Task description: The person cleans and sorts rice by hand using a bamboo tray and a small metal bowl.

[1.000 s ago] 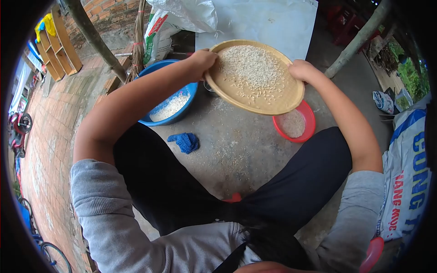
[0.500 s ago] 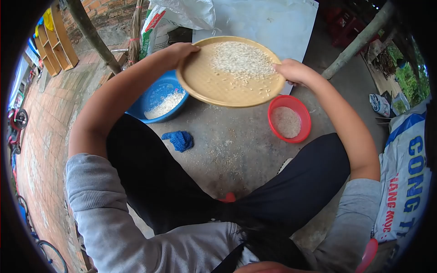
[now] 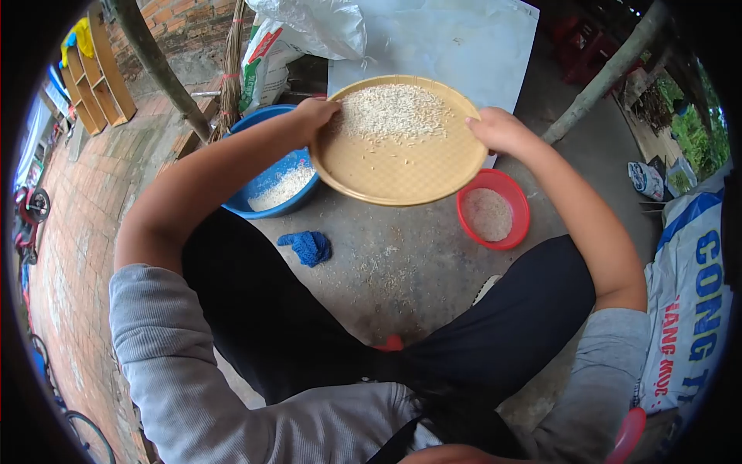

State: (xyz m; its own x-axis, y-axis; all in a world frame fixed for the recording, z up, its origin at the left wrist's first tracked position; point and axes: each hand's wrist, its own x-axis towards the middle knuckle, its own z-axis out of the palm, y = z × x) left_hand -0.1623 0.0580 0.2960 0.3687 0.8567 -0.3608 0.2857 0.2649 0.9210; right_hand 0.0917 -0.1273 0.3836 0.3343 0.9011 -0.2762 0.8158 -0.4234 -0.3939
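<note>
A round, tan woven tray [image 3: 402, 174] is held up in front of me, over the floor. Pale grains [image 3: 394, 110] are heaped across its far half, with a few loose ones nearer the middle. My left hand [image 3: 315, 114] grips the tray's rim on the left, and my right hand [image 3: 501, 131] grips the rim on the right. Below and left of the tray, partly behind my left forearm, is a blue basin [image 3: 239, 203] with pale grains inside. A smaller red bowl [image 3: 527, 213] holding grains stands on the floor below my right hand.
A blue cloth [image 3: 308, 247] lies on the floor between my legs and the basin. Scattered grains dot the concrete. Wooden poles [image 3: 154, 66] rise on both sides, and a large printed sack [image 3: 684, 301] stands at the right. A grey-white sheet [image 3: 440, 42] lies beyond the tray.
The tray, with both my hands on its rim, has come lower and a little to the right in view. The grains on it have shifted toward its left side.
</note>
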